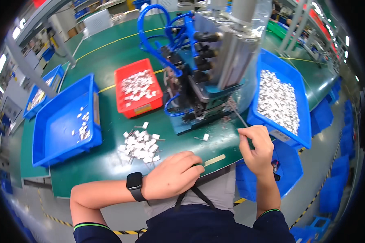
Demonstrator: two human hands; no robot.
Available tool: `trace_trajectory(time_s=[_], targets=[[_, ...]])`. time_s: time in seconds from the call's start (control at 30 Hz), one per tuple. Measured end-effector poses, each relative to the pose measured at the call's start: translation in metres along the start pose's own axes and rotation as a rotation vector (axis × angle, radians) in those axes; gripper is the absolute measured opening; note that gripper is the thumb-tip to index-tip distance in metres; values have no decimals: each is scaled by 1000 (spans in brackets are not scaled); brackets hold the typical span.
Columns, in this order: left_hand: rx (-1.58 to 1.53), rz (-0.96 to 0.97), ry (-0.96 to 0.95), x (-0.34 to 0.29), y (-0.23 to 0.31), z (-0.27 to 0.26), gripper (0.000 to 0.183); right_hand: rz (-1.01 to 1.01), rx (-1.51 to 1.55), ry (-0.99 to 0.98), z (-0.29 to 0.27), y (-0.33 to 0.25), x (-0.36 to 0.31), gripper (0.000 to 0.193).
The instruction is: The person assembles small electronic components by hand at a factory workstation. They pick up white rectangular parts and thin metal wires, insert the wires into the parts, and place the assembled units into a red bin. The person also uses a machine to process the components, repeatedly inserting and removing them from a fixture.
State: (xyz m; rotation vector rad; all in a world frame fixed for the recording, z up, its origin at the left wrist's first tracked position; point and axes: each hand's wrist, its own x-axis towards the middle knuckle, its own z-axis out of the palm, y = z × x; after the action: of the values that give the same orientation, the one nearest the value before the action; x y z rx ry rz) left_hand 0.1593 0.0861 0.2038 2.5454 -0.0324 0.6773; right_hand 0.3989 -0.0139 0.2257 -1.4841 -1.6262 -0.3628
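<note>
Two bare hands at a glossy green tabletop [186, 156] here: the right hand [257, 148] has thumb and forefinger pinched together on a slim, straight grey rod [241, 118], its far end up by the base of a bulky metal machine with blue hoses [140, 30]. Left hand [172, 174] rests palm-down at the table edge, fingers curled; can't make out if anything's under them. Small, blocky white pieces with thin grey leads [140, 145] sit in a messy heap left of centre, and a lone white piece [206, 137] lies nearer the rod. More whitish bits fill a red plastic bin [127, 112] and a deep blue plastic bin [305, 129] on the right. That machine stands between them, blocking the table behind. Both bins wear labels, too blurry to read.
</note>
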Motion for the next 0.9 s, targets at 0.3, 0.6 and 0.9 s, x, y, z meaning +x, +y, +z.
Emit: trace_trajectory(time_s=[0.3, 0.6, 0.9], targets=[[592, -631, 57, -43, -10, -48, 82, -95, 94, -230, 42, -9, 7, 16], [365, -376, -56, -32, -23, -37, 50, -87, -51, -418, 48, 0, 0, 21], [313, -232, 64, -5, -19, -40, 38, -141, -42, -305, 55, 5, 1, 10]])
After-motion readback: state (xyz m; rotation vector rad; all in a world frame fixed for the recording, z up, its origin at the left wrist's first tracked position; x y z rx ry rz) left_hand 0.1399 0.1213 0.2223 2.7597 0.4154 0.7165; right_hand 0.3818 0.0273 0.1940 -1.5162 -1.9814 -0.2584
